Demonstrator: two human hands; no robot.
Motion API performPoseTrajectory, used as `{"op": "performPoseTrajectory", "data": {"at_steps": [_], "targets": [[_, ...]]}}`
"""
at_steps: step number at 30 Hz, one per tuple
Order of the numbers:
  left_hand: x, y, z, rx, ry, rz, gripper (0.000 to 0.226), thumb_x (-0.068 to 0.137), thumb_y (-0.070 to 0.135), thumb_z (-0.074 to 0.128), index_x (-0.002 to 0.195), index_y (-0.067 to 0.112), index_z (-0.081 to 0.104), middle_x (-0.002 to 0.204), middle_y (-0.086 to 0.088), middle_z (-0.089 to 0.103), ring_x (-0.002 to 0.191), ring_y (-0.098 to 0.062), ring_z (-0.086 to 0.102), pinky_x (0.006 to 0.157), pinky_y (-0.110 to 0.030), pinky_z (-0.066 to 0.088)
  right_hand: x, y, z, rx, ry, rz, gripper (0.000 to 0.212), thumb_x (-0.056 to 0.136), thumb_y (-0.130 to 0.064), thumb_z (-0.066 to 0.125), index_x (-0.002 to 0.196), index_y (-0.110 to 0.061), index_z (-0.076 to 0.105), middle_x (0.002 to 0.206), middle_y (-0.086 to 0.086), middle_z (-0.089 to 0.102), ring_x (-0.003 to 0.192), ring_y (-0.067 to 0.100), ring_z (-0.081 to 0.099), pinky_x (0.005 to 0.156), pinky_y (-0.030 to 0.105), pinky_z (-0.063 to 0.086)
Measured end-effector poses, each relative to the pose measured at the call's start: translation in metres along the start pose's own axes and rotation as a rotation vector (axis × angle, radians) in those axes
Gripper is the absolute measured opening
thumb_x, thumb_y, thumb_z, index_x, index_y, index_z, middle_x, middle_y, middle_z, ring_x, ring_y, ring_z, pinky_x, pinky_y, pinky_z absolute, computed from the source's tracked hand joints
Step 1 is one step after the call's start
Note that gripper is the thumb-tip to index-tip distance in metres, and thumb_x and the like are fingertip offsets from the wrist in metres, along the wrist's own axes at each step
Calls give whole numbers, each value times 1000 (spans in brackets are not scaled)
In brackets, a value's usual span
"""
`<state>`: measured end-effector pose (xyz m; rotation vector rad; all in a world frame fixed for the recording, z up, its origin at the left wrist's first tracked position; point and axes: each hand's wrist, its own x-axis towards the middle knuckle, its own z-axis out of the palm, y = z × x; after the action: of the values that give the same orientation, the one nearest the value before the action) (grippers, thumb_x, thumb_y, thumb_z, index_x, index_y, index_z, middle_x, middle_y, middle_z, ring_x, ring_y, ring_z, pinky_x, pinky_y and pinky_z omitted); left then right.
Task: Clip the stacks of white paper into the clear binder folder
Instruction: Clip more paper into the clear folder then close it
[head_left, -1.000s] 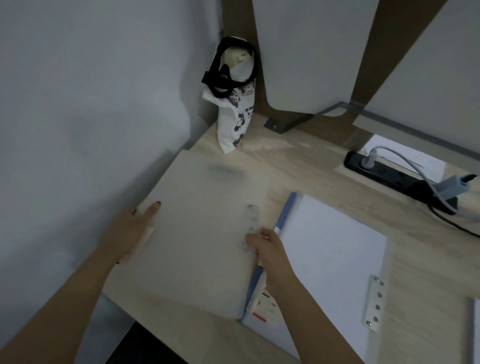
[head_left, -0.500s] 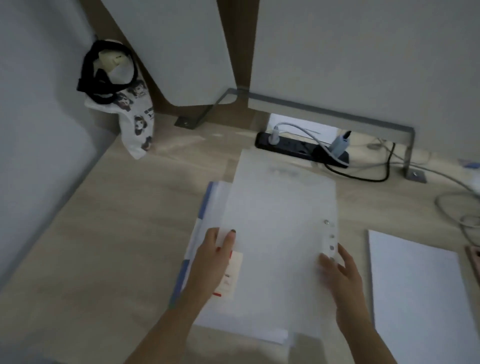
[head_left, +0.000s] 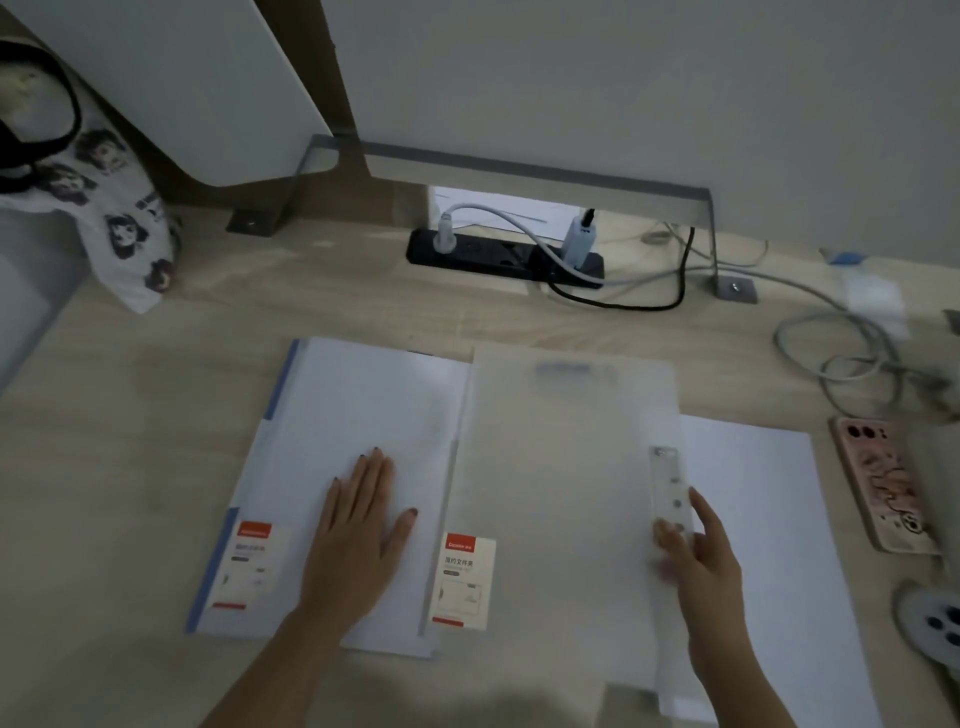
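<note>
Pale wood tabletop (head_left: 156, 415) carries the clear folder (head_left: 561, 467) lengthwise away from the person, the right hand (head_left: 701, 551) resting straight fingers on its metal clip (head_left: 670, 483) beside the loose paper stack (head_left: 753, 493), while the left hand (head_left: 358, 525) presses flat on other paper (head_left: 363, 395).

On the wooden tabletop (head_left: 130, 441), you have a cartoon-printed tote bag (head_left: 124, 228) at far left. A black power strip (head_left: 504, 257) lies at the back, holding a white plug (head_left: 445, 234) and an adapter (head_left: 581, 239). Coiled grey cables (head_left: 852, 364) and a pink-cased phone (head_left: 883, 488) lie at your right.
</note>
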<state>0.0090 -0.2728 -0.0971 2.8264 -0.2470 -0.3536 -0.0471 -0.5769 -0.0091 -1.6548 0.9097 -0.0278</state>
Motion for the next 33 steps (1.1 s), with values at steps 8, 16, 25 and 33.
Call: {"op": "performPoseTrajectory", "data": {"at_steps": [8, 16, 25, 33], "targets": [[-14, -76, -24, -24, -2, -107, 87, 86, 68, 1, 147, 7, 9, 156, -8, 10, 137, 9, -23, 112, -14, -20, -1, 15, 14, -86, -60, -25, 52, 91, -15, 52, 139, -28, 36, 84, 12, 46, 76, 20, 46, 66, 25, 39], [-15, -112, -34, -19, 19, -137, 94, 81, 73, -4, 147, 7, 5, 157, -5, 4, 136, 10, -24, 109, -12, -24, -5, 26, 51, -223, -108, -31, 49, 92, -18, 50, 139, -28, 37, 90, 9, 48, 81, 21, 45, 77, 30, 34], [-22, -5, -31, -412, -163, -21, 72, 93, 55, 28, 147, 23, -8, 146, 18, -23, 141, -4, -13, 113, -21, -9, -12, 14, 64, -368, 70, 70, 20, 88, -19, 53, 97, -7, 66, 110, 15, 50, 97, 32, 47, 88, 40, 41], [-12, 38, -52, -692, -365, -249, 79, 85, 58, 46, 148, 25, 11, 159, 6, -4, 146, -14, 2, 120, -38, 9, -57, -59, 47, 136, -31, 18, 18, 94, -15, 43, 106, -11, 56, 95, 8, 63, 82, 26, 64, 64, 32, 54]]}}
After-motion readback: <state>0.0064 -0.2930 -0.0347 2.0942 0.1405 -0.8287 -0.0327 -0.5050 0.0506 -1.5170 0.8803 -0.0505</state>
